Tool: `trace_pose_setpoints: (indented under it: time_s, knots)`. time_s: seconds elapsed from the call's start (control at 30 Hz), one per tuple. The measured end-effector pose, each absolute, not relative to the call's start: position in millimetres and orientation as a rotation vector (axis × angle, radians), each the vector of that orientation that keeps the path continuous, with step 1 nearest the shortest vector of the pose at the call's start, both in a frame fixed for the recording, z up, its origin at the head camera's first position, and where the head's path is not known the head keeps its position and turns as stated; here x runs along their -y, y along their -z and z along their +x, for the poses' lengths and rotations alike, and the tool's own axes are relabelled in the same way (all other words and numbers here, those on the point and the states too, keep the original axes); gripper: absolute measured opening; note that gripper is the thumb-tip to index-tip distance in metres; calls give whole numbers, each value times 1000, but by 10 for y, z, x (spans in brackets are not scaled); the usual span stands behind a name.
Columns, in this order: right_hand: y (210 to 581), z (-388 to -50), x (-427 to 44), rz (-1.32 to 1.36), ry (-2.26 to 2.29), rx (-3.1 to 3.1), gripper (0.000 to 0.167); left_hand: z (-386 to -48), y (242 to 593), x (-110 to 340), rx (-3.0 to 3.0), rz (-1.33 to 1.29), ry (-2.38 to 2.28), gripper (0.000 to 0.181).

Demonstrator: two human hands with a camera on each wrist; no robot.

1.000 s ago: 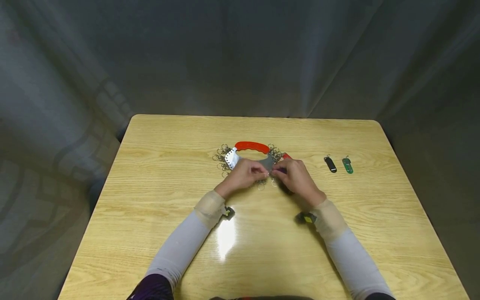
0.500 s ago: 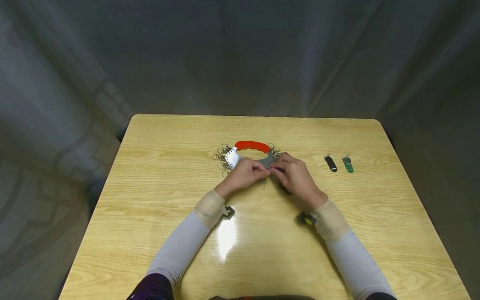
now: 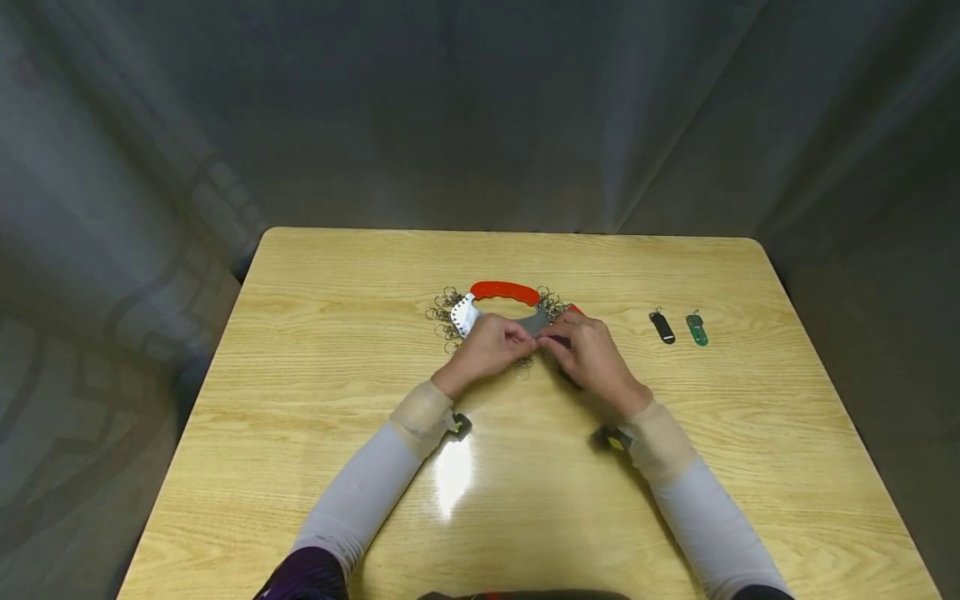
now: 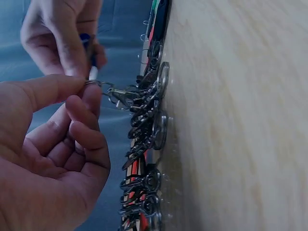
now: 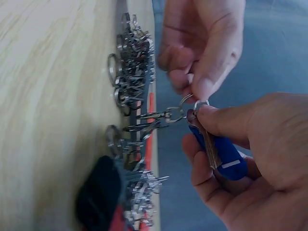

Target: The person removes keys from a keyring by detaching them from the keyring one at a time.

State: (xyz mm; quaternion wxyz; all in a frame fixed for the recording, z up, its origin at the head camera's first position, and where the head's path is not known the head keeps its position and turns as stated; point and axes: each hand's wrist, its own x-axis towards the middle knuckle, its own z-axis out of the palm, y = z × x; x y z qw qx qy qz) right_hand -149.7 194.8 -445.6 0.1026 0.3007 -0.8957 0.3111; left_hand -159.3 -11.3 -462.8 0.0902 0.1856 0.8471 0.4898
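A metal holder with a red handle lies on the table, its rim hung with clips and split rings. My left hand pinches one split ring between thumb and forefinger; that ring links to a clip on the holder. In my right hand is a key with a blue tag, gripped by its small ring, which meets the left hand's ring. Whether the two rings are linked I cannot tell.
To the right on the wooden table lie a black tag and a green tag. A dark and red object lies beside the holder, partly under the right hand. Grey curtains surround the table.
The right hand has shifted slightly left and up against the left hand's fingertips. The left hand has hardly moved, and both keep their pinch.
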Motion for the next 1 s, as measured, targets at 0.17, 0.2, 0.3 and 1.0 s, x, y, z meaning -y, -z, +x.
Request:
trace_pose_setpoints:
  time_s: [0.17, 0.2, 0.3, 1.0]
  knots:
    - [4510, -1558, -2018, 753, -891, 2753, 9, -1586, 4630, 114, -2483, 577, -1447, 8]
    - [4513, -1568, -2039, 705, -899, 2781, 9, -1584, 4631, 117, -2468, 580, -1451, 8]
    - [4501, -1586, -2105, 567, -979, 2853, 10, -1580, 4630, 127, -2444, 588, -1461, 7]
    - [4373, -1600, -2593, 104, -1648, 2961, 25, -1611, 4649, 148, -2455, 698, -1402, 8]
